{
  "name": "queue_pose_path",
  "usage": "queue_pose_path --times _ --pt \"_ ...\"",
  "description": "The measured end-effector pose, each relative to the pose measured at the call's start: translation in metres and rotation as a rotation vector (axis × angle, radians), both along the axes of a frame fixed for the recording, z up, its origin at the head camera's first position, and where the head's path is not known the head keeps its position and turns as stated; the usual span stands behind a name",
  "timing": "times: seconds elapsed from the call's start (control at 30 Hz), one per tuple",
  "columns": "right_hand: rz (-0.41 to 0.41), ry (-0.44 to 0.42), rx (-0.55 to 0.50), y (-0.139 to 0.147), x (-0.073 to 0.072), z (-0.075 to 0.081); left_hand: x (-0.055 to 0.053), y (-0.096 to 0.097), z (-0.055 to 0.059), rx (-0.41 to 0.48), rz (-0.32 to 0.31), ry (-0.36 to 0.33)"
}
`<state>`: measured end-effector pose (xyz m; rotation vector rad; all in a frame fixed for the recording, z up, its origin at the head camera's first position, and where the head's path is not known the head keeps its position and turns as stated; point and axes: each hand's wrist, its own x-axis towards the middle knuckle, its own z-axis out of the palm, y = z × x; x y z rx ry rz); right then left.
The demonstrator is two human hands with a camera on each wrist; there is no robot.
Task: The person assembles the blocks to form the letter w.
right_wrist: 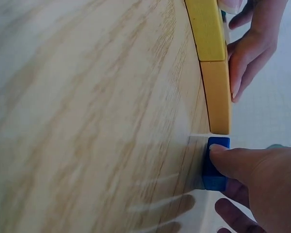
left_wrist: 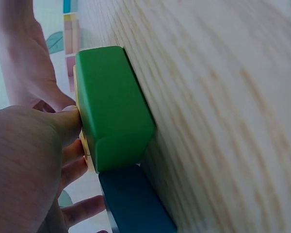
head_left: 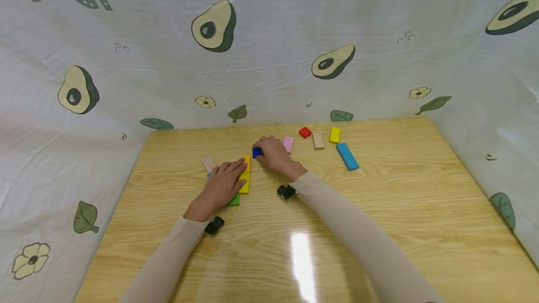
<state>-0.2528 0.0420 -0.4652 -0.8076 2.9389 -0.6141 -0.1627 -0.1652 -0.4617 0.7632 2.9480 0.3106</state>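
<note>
In the head view my left hand [head_left: 220,185] lies spread over a cluster of wooden blocks, its fingers fairly straight. Under or beside it show a yellow block [head_left: 244,186], an orange-yellow block [head_left: 247,163], a green block [head_left: 234,200] and a pale wood block [head_left: 208,163]. A blue block [left_wrist: 133,201] adjoins the green one in the left wrist view; the hand hides most of it from above. My right hand [head_left: 274,155] pinches a small dark blue block [right_wrist: 215,178] between thumb and fingers. A narrow gap separates this block from the orange-yellow block's end.
Toward the table's back edge lie a pink block [head_left: 288,144], a red block [head_left: 305,132], a beige block [head_left: 318,141] and a yellow block [head_left: 335,135]. A long light blue block [head_left: 347,156] lies right of them. Behind the wooden table [head_left: 404,209] hangs a printed cloth [head_left: 269,74].
</note>
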Motion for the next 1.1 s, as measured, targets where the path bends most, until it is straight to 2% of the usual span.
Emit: queue_pose_path --times 0.27,0.47,0.73,0.93,1.1 --pt "-0.014 0.046 0.013 0.012 0.000 0.002 0.000 0.002 0.001 -0.008 -0.001 0.002" --pt "-0.081 0.024 -0.048 0.040 0.004 0.004 0.001 0.002 0.003 -0.008 0.003 -0.006" --pt "-0.146 0.017 -0.064 0.075 0.004 0.003 0.001 0.000 0.002 -0.017 0.003 -0.004" --pt "-0.163 0.009 -0.008 0.083 0.002 0.000 0.002 0.000 0.002 -0.017 0.001 0.006" --pt "-0.169 -0.009 -0.002 0.085 0.000 -0.003 0.002 0.001 0.001 -0.016 0.001 0.001"
